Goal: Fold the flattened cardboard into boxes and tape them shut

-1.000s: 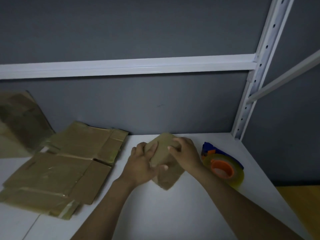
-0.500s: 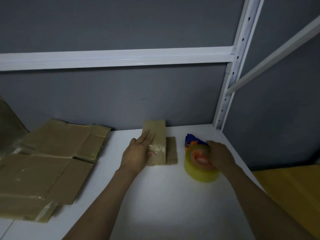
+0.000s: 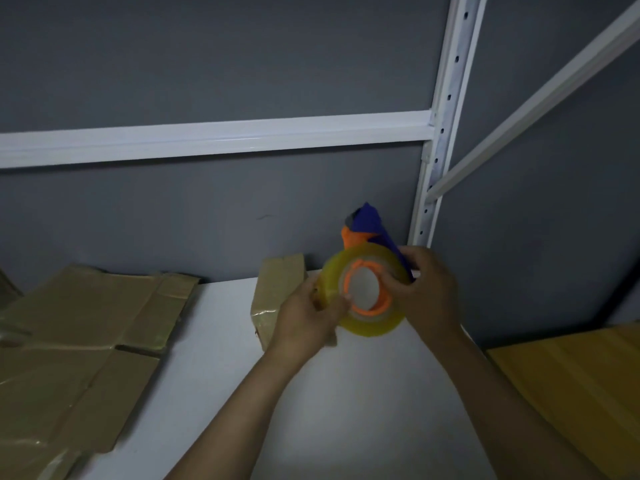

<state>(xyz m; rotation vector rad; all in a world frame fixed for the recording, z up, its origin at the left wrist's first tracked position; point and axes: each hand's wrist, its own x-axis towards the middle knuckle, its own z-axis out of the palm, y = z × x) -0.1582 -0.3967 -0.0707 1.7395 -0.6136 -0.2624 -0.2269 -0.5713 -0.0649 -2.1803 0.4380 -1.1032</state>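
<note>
A tape dispenser point(image 3: 363, 223) with a blue and orange frame carries a yellowish roll of clear tape point(image 3: 372, 322) on an orange core, raised above the white table point(image 3: 346, 410). My right hand point(image 3: 427, 289) grips it from the right side. My left hand point(image 3: 306, 317) pinches the roll's left edge with its fingertips. A small folded cardboard box point(image 3: 273, 292) stands on the table behind my left hand, partly hidden by it, with shiny tape on its near face. Flattened cardboard sheets point(image 3: 76, 341) lie in a stack at the left.
A grey wall backs the table. A white shelf post point(image 3: 440, 133) rises at the back right corner with a horizontal rail point(image 3: 214, 138) and a slanted brace point(image 3: 540, 98). A yellow surface point(image 3: 571, 382) lies lower at the right.
My right hand has lifted the tape dispenser off the table. My left hand left the small box and came over to the roll. The view shifted to the right.
</note>
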